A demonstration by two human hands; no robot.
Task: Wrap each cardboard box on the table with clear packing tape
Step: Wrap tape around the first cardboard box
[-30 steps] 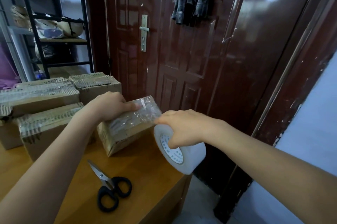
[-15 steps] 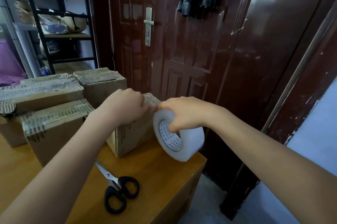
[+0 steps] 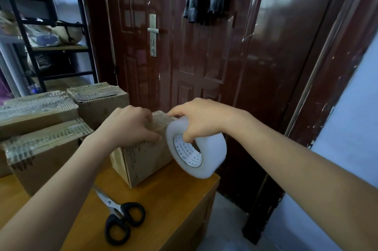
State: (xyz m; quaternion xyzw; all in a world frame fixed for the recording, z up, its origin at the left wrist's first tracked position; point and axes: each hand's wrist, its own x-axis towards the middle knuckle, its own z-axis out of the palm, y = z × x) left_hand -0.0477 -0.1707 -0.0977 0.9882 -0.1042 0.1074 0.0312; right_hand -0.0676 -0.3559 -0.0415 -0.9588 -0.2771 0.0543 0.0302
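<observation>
A small cardboard box (image 3: 143, 158) stands near the right end of the wooden table (image 3: 173, 199), its top covered in clear tape. My left hand (image 3: 126, 126) lies over the box's top, fingers curled round its upper edge. My right hand (image 3: 198, 120) grips a big roll of clear packing tape (image 3: 202, 152), thumb in the core, holding it against the box's right side. Three more boxes with taped tops stand at the left: one at the back (image 3: 102, 101), one at far left (image 3: 36, 113), one nearer me (image 3: 45, 152).
Black-handled scissors (image 3: 120, 218) lie on the table in front of the small box. The table's right edge (image 3: 212, 185) drops off just under the tape roll. A dark red door (image 3: 194, 56) stands behind, and a black shelf rack (image 3: 47, 26) at the back left.
The small box has turned from tilted, taped face showing, to standing upright. My left hand moved onto its top. The tape roll has come up close against the box's right side.
</observation>
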